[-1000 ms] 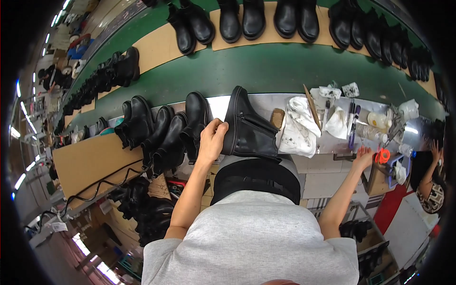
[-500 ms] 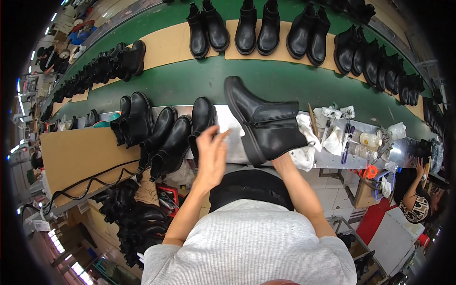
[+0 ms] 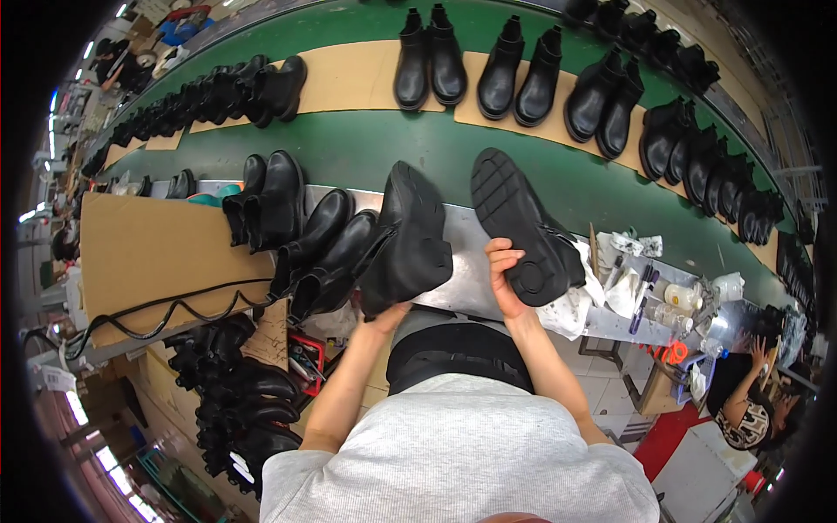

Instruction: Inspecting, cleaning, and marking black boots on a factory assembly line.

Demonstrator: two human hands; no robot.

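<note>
My left hand (image 3: pixel 385 321) grips a black ankle boot (image 3: pixel 408 253) near its shaft, most of the fingers hidden behind it. This boot is tilted, with its heel toward me and its toe pointing away. In my right hand (image 3: pixel 506 275) is another black boot (image 3: pixel 514 205), turned so that its ridged sole faces me; the fingers wrap over the sole's edge near the heel. The two boots are apart, above the metal edge of the bench (image 3: pixel 462 283). Just left of my left hand's boot lie more black boots (image 3: pixel 336 261).
Pairs of boots (image 3: pixel 427 65) stand on cardboard strips (image 3: pixel 349 74) along the green bench (image 3: pixel 366 144). At right are white cloths (image 3: pixel 567 314), pens (image 3: pixel 643 292) and bottles (image 3: pixel 680 296). A cardboard sheet (image 3: pixel 157 253) with a coiled cable (image 3: pixel 166 327) lies left. Another person (image 3: pixel 745 401) sits far right.
My left hand, empty before, now holds a second boot. My right hand has turned its boot from side-on to sole toward me and moved it right. The whole view has shifted slightly.
</note>
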